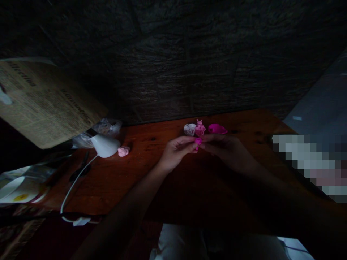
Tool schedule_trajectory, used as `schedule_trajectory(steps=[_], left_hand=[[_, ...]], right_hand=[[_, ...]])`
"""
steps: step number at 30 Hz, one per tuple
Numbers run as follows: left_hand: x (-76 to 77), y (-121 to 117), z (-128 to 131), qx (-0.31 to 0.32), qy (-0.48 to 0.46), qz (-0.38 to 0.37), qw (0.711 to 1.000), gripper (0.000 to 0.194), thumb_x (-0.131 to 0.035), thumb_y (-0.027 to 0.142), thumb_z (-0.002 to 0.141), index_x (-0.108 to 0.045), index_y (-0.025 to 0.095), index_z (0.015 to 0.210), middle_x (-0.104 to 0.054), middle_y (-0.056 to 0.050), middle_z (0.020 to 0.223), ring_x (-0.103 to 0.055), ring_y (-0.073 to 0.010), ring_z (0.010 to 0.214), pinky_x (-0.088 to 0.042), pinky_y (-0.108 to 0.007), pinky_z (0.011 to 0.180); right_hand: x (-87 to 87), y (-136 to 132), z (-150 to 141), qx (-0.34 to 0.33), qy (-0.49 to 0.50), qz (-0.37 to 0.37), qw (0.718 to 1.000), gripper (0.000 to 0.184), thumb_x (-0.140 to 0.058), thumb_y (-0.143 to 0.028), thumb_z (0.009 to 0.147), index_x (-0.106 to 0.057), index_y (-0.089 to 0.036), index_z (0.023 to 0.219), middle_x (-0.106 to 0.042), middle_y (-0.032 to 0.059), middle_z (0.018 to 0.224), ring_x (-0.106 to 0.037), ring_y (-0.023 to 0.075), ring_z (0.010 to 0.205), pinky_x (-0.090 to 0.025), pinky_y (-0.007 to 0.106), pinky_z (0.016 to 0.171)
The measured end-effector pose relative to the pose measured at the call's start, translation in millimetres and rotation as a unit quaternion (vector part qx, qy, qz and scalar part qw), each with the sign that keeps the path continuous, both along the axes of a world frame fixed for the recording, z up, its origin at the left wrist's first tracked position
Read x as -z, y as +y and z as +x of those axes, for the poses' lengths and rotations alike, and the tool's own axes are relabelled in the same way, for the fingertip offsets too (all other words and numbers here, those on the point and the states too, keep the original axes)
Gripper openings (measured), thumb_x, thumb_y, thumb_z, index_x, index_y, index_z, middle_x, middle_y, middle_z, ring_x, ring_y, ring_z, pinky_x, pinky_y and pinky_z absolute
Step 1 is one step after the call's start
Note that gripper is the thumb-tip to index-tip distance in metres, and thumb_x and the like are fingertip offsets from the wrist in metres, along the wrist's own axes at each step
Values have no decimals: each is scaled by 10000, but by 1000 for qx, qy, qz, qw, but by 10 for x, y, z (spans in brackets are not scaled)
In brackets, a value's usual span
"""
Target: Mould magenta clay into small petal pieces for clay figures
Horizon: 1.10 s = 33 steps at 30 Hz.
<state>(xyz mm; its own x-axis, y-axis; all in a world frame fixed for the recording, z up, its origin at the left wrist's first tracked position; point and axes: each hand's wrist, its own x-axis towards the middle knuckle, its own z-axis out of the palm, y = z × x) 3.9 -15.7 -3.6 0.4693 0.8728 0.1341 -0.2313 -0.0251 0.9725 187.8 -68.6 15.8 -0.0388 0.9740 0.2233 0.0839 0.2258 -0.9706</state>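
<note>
Magenta lump (198,141) | small, vivid, uneven outline | left fingers (187,148) and right fingers (213,147) both pinching it

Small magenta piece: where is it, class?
Just right of centre in the head view, the small magenta piece is pinched between left hand and right hand, below the pink figure.

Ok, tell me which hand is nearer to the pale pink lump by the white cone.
Left. The left hand is to the right of the pale pink lump, across a stretch of tabletop; the right hand is farther right, beyond the left one.
</note>
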Motion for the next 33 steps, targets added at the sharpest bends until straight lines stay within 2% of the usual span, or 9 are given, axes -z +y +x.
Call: schedule_trajectory(steps=[10,20,26,33], left_hand=[[22,3,7,-3,-13,2,1000,303,-871,300,679,-772,187,942,-768,-38,931,-692,-132,788,-567,-293,779],[38,20,12,-2,-32,-17,999,291,-887,301,660,-780,186,904,-773,-26,893,-698,-110,754,-562,-246,748],[31,10,10,6,-26,-26,999,310,-883,308,665,-771,182,925,-771,-34,921,-702,-128,761,-575,-300,790],[9,-10,20,11,-29,-31,999,299,-882,317,668,-776,188,917,-763,-26,902,-688,-119,749,-567,-282,777]], right_hand=[[-24,-13,-4,5,-15,0,1000,289,-784,-503,736,-808,-276,914,-787,36,930,-714,261,956,-539,432,922],[-20,-22,-8,4,-13,13,1000,219,-761,-433,779,-797,-269,920,-784,41,961,-716,248,957,-540,422,922],[-5,-19,-14,1,-28,39,999,237,-768,-417,767,-785,-267,949,-784,43,1017,-719,245,958,-556,413,916],[-22,-29,-24,12,-47,43,998,259,-743,-458,789,-797,-273,961,-787,49,1006,-720,258,951,-559,435,914]])
